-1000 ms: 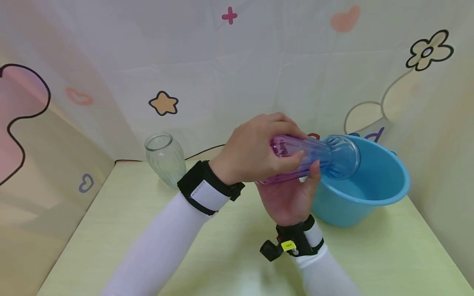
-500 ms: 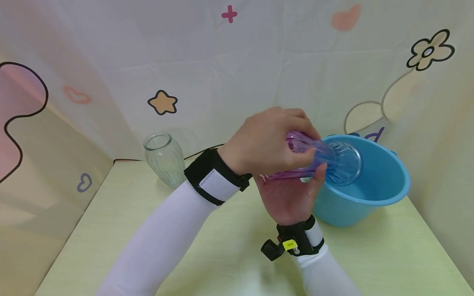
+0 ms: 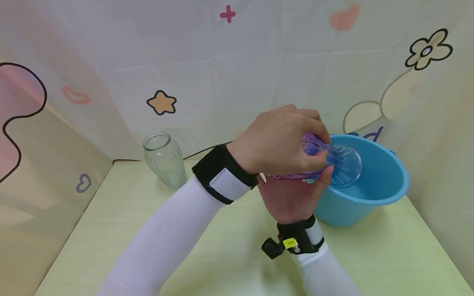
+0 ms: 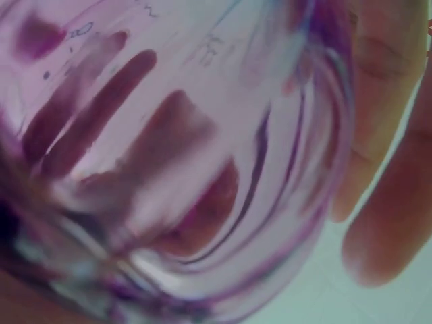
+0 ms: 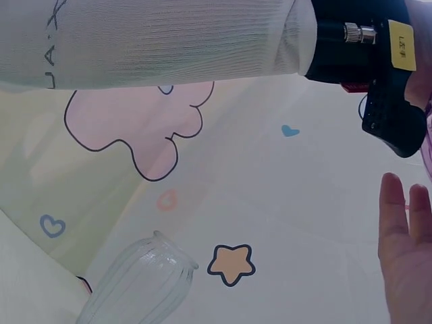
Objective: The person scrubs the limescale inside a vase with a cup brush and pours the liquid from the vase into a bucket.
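A ribbed purple glass vase [image 3: 342, 164] lies on its side in the air, its wide mouth over the rim of a blue basin [image 3: 385, 181]. My left hand [image 3: 285, 139] grips it from above, fingers curled over the body. Beneath it, my right hand [image 3: 292, 197] is palm up, cradling the vase with the thumb pressed on its side. The left wrist view is filled by the purple vase [image 4: 169, 135] with fingers [image 4: 385, 135] behind the glass. The right wrist view shows my right hand's fingers [image 5: 401, 250] and the left sleeve [image 5: 155, 40].
A clear ribbed glass vase [image 3: 164, 160] stands upright at the back left of the pale green table [image 3: 229, 255]; the right wrist view shows the same clear vase [image 5: 135, 287]. The basin holds water. Patterned cloth walls close in the back and both sides.
My left hand has slid right along the purple vase toward its mouth, covering more of it. The vase has swung so its mouth faces more toward me over the basin.
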A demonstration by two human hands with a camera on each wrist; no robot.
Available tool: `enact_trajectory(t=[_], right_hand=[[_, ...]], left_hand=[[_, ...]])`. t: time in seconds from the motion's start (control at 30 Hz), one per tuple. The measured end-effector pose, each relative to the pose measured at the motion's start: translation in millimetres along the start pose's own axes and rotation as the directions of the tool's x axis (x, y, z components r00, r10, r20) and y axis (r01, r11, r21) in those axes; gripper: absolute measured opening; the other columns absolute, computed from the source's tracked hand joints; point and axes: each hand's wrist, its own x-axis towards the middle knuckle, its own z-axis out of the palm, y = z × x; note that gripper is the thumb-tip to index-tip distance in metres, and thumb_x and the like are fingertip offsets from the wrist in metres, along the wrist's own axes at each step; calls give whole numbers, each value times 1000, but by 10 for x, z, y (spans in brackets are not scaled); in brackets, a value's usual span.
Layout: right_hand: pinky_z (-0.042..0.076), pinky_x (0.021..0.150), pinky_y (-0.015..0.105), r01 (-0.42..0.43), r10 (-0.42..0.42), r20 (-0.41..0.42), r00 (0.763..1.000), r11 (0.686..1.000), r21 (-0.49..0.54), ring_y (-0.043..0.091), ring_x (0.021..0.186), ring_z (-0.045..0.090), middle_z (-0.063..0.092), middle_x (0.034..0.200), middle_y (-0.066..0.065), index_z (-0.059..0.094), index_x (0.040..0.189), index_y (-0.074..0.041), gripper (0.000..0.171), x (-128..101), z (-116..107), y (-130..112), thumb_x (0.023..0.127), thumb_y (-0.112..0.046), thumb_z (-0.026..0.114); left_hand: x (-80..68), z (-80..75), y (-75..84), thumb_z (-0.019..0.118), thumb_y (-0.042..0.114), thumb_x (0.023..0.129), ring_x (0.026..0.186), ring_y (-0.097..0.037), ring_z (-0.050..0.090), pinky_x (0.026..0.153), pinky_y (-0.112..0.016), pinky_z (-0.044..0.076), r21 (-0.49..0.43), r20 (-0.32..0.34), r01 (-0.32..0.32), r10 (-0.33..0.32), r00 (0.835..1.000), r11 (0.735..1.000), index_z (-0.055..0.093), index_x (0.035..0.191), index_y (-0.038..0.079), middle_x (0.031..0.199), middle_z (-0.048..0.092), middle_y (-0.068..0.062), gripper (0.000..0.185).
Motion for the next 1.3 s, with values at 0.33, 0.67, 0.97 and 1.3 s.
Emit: enact_trajectory(t=[0.33, 0.67, 0.97, 1.3], right_hand=[[46, 111, 47, 9, -9, -3, 1000, 999, -52, 25, 134, 48, 53, 140, 5, 36, 148, -23, 80, 61, 18, 34, 86, -53, 76], [51, 104, 37, 39, -50, -60, 997, 984, -175, 22, 128, 49, 52, 135, 4, 40, 140, -20, 68, 75, 56, 46, 88, -46, 75], [58, 98, 34, 26, -67, -109, 992, 939, -344, 24, 127, 49, 48, 139, 5, 34, 147, -19, 74, 40, 4, 57, 89, -36, 77], [57, 101, 34, -69, -40, -172, 984, 810, -582, 20, 126, 54, 51, 139, 2, 32, 148, -22, 72, -24, -90, 114, 92, -36, 74]], left_hand=[[-119, 10, -56, 66, 45, 91, 110, -8, 58, 83, -22, 49, -20, -61, -41, 40, 997, 999, 77, 116, 31, 116, 68, 18, 31], [-376, 282, -278, 69, 35, 91, 117, -15, 61, 95, -25, 52, -140, -348, -169, 111, 931, 976, 77, 119, 20, 121, 72, 6, 32], [-700, 636, -516, 67, 29, 92, 129, -22, 58, 101, -33, 54, -282, -509, -209, 39, 860, 936, 67, 135, 13, 141, 63, -7, 46], [-1098, 924, -703, 57, 37, 98, 142, -23, 50, 105, -39, 55, -354, -490, -119, -76, 868, 928, 50, 152, 11, 158, 48, -8, 61]])
